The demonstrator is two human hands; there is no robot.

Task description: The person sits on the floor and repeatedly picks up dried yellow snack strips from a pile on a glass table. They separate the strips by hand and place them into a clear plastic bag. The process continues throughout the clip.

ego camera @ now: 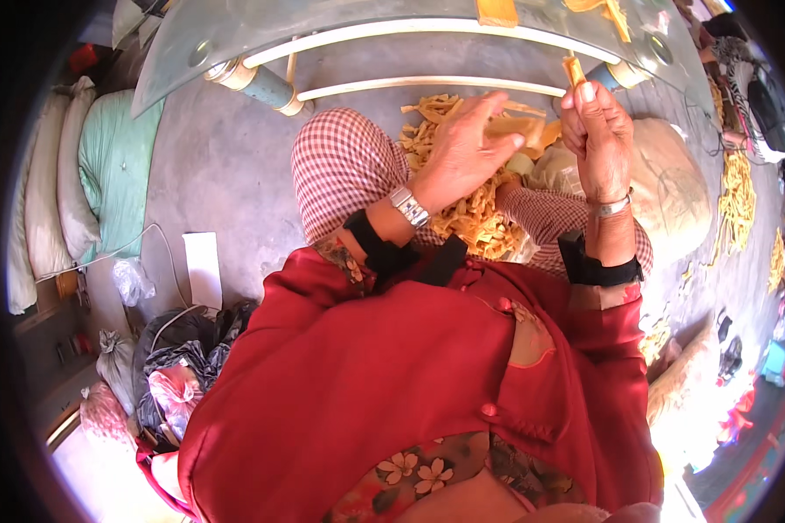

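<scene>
My left hand (454, 147), with a metal-banded watch at the wrist, hovers over a pile of yellow-tan dried strips (481, 229) in front of my lap. Its thumb and forefinger are spread wide. A flat yellow strip (526, 129), blurred by motion, shows just beyond them and looks loose. My right hand (595, 131) is raised near the glass table's edge, pinching a short, folded yellow strip (572, 70) upright between thumb and fingers. A bracelet circles that wrist. Checked cloth (347, 167) covers my knees on both sides of the pile.
A glass tabletop (366, 16) on pale rails spans the front, bearing a yellow piece (497, 12) and other strips (605, 12). A big pale sack (667, 183) sits right of my knee. More strips (736, 202) lie on the floor. Full sacks (118, 170) line the left.
</scene>
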